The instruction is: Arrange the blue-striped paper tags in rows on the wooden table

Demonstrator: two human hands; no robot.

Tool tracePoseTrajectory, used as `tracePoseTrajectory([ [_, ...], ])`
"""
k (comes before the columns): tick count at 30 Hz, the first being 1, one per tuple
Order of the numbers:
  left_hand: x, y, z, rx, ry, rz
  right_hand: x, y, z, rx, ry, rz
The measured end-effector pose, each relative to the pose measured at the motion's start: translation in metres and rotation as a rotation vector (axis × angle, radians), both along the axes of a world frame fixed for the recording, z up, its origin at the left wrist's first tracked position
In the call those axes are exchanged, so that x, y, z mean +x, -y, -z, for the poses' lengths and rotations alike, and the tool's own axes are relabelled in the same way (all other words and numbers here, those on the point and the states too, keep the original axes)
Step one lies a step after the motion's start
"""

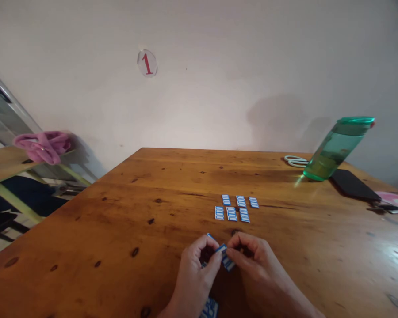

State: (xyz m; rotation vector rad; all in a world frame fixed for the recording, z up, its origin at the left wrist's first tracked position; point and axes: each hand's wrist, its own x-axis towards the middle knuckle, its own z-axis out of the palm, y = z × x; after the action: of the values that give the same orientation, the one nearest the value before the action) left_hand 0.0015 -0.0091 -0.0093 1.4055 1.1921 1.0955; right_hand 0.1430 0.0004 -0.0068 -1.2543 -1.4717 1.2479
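Both my hands meet low in the middle of the head view, over the wooden table (172,185). My left hand (198,267) is closed, its thumb and fingers pinching a small blue-and-white card (222,248). Fingertips of my right hand (254,260) are pressed together at the right end of the same card. A larger blue-and-white striped piece (228,263) shows just below it, between the hands. Beyond them lie several small blue-and-white striped cards (231,213) in two rows. More blue-and-white pieces (209,308) lie near the bottom edge, partly hidden by my left hand.
A green water bottle (334,150) stands at the back right, beside a white looped cable (295,161) and a black flat case (354,184). A pink round item (396,199) lies at the right edge. Pink cloth (44,145) rests on another table at left.
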Motion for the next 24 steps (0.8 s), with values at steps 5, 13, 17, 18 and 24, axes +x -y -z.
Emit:
tracePoseTrajectory([
  [5,0.002,0.0,-0.003,-0.034,0.066,0.023,-0.002,-0.001,0.007,-0.088,-0.208,0.034],
  [13,0.0,-0.001,0.004,0.04,-0.094,-0.018,-0.001,0.001,0.011,0.004,0.033,0.043],
  [17,0.0,-0.003,0.011,0.049,-0.093,0.009,-0.004,0.004,0.008,0.117,0.144,0.066],
  [18,0.0,-0.003,0.012,0.048,-0.085,0.018,-0.005,0.004,0.008,0.121,0.148,0.071],
  [24,-0.002,-0.002,0.011,0.05,0.023,-0.052,0.022,-0.009,0.0,-0.058,0.06,0.16],
])
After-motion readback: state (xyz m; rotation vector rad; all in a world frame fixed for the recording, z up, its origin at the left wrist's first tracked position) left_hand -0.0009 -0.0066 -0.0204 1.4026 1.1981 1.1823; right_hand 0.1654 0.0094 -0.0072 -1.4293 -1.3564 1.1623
